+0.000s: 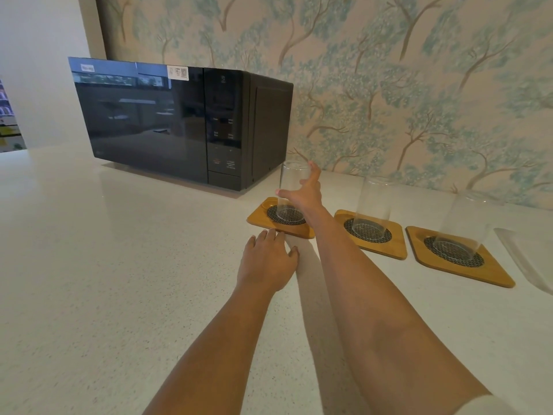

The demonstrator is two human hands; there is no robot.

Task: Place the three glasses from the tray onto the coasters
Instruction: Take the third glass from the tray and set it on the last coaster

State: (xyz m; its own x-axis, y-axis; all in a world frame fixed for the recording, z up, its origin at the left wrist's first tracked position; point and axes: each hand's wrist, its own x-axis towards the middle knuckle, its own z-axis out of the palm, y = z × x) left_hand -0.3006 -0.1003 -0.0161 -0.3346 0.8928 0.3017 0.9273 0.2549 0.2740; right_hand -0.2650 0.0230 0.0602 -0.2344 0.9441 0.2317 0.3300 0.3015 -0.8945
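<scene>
Three wooden coasters with dark mesh centres lie in a row on the white counter. The left coaster (258, 218) carries a clear glass (291, 187), and my right hand (305, 194) is wrapped around that glass. The middle coaster (395, 244) bears a second glass (374, 205). On the right coaster (496, 274) stands a third glass (466, 226). My left hand (266, 262) lies flat on the counter, fingertips touching the left coaster's near edge, holding nothing. A translucent tray (529, 259) shows at the right edge.
A black microwave (179, 121) stands on the counter just left of the left coaster. A wall with tree-patterned wallpaper (419, 85) rises right behind the glasses. The white counter (104, 265) stretches wide to the left and front.
</scene>
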